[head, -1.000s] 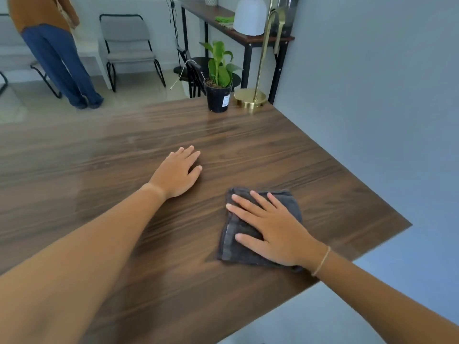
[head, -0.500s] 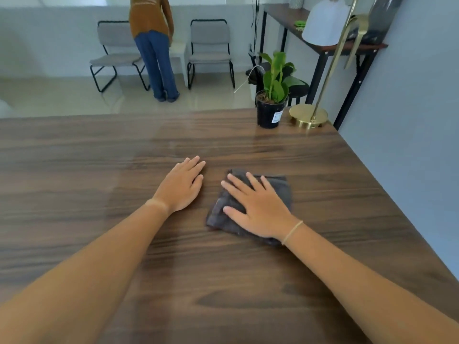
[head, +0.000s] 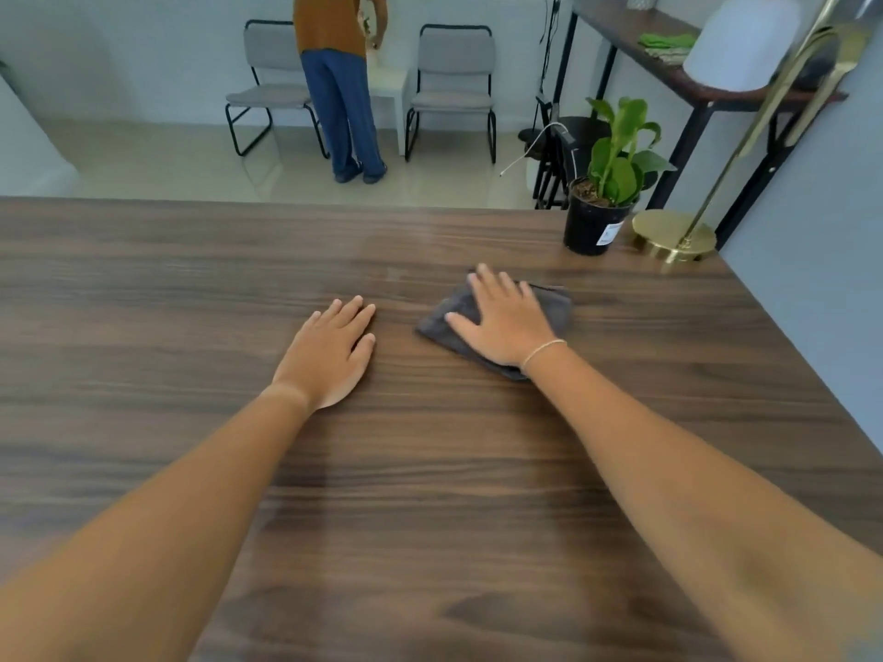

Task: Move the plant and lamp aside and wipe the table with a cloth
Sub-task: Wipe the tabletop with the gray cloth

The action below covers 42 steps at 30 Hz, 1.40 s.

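Head view: cloth under flat open right hand, left hand open beside.

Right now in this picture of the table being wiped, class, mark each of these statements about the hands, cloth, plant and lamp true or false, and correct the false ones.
1. The right hand lies flat on the grey cloth. True.
2. The left hand holds the potted plant. False: it rests palm down on the bare table, and the plant stands untouched.
3. The plant and the brass lamp base stand side by side at the table's far right corner. True.
4. The cloth is draped over the lamp base. False: it lies on the tabletop, nearer than the plant.
5. A person stands between two grey chairs in the background. True.
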Tool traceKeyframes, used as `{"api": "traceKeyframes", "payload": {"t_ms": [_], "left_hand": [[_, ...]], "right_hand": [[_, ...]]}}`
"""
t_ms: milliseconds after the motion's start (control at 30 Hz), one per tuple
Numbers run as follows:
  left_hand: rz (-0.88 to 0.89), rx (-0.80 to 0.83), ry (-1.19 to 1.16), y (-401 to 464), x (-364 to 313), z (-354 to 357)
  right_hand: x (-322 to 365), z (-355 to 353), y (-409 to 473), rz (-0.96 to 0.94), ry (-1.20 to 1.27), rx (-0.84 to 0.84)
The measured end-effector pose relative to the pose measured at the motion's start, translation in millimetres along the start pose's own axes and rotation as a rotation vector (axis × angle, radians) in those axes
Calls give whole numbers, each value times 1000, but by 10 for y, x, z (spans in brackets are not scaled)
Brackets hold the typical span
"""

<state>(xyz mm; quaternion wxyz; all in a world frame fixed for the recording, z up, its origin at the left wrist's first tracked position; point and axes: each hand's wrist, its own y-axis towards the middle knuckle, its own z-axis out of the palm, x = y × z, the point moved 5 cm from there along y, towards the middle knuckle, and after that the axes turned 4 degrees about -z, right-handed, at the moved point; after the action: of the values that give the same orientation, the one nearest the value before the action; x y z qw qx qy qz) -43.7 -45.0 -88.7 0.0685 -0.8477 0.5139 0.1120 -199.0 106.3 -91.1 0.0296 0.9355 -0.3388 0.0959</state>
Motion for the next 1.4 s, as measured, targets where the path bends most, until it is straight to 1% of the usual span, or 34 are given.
{"api": "traceKeyframes", "payload": {"t_ms": [67,133,167,200,233,300,367,433,500,567,667,733,767,800,833,900,967,1000,1033,1100,1167,1233,1300,1333,1400], "left_hand": [[5,12,-22,-2,7,4],[9,15,-47,-2,7,-2],[12,15,-52,0,12,-7],[15,16,-49,-2,14,-10],[16,17,-40,-6,12,-8],[21,18,-27,-6,7,-4],[32,26,-28,14,-9,7],[55,50,-32,25,26,5],[60,65,8,18,178,-61],[37,58,74,-11,410,-149],[39,55,61,-78,592,-196],[61,37,45,-79,600,-192],[67,31,39,-72,605,-185],[71,24,37,-69,612,-181],[75,16,38,-63,622,-174],[77,9,29,-47,637,-158],[76,-4,29,-32,647,-141],[79,-7,30,-28,649,-140],[81,-5,32,-26,654,-141],[83,8,39,-29,656,-138],[94,6,27,-37,623,-143],[97,11,30,-56,609,-185],[82,34,63,-96,652,-182],[58,48,70,-125,691,-174],[17,75,21,-151,673,-196]], "right_hand": [[388,33,-331,-197,-2,29],[360,7,-838,-341,1,17],[225,-33,-1060,-359,14,24],[13,-83,-1183,-323,16,39],[-226,-142,-1205,-248,7,45],[-612,-223,-983,-29,-25,41],[-694,-227,-542,133,-60,29],[-475,-149,-70,177,-68,19],[-74,-22,313,144,-43,33],[437,67,477,49,-19,49],[1016,161,88,-208,-18,34],[1008,168,-378,-350,2,5],[882,133,-531,-371,15,7],[688,90,-570,-338,16,15],[472,55,-504,-260,12,20],[166,-1,-183,-37,-18,30],[195,27,128,104,-46,11],[325,71,204,117,-45,-3],[503,120,203,88,-31,-8],[933,229,-74,-54,-4,8],[1317,254,-651,-235,5,-12],[1491,228,-1304,-367,25,-14],[1298,241,-1776,-370,55,32],[1086,199,-1833,-322,69,56],[534,113,-1765,-148,39,88]]}}
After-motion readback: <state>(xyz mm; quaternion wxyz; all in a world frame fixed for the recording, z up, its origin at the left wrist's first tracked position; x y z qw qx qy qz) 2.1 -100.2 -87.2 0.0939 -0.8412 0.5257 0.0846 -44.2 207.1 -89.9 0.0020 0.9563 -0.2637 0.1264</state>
